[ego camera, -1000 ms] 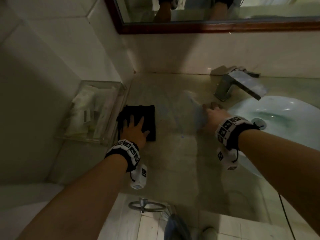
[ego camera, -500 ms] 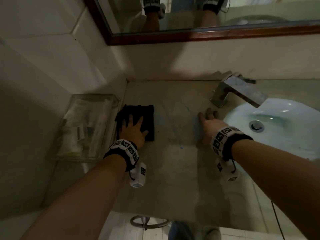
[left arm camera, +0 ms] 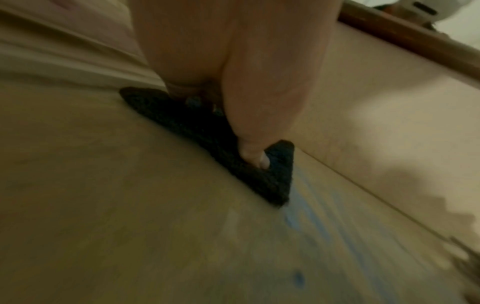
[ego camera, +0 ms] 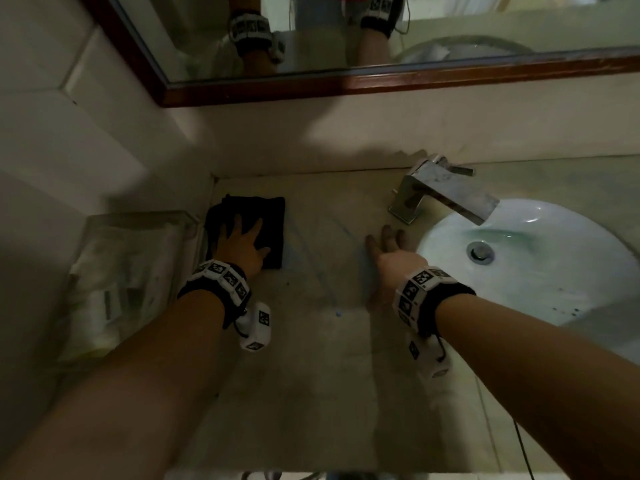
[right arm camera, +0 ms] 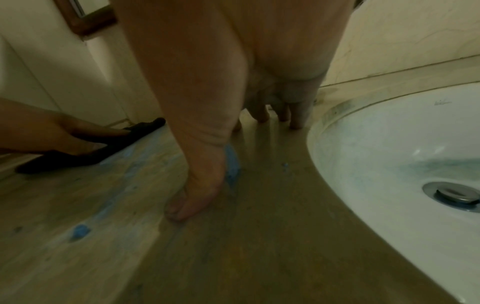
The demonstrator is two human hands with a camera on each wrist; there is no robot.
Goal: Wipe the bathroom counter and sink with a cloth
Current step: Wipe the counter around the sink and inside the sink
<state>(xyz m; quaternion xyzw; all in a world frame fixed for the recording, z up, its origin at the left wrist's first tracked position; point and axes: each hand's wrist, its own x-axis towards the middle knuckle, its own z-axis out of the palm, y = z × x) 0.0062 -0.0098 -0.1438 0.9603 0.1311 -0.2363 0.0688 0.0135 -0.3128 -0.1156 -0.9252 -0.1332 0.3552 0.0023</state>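
Observation:
A folded black cloth lies flat on the beige counter near the back left corner. My left hand presses on it with spread, straight fingers; in the left wrist view the cloth shows under my thumb. My right hand rests flat on the bare counter just left of the white sink, fingers straight and tips touching the surface. Blue smears streak the counter between my hands. The right hand holds nothing.
A steel faucet stands behind the sink, its spout over the basin; the drain is in the middle. A clear box of sachets sits at the counter's left end. A wood-framed mirror hangs above the back wall.
The left hand has pushed the cloth back toward the rear corner. The right hand has settled from a blurred move to rest flat beside the sink. The head view has tilted up.

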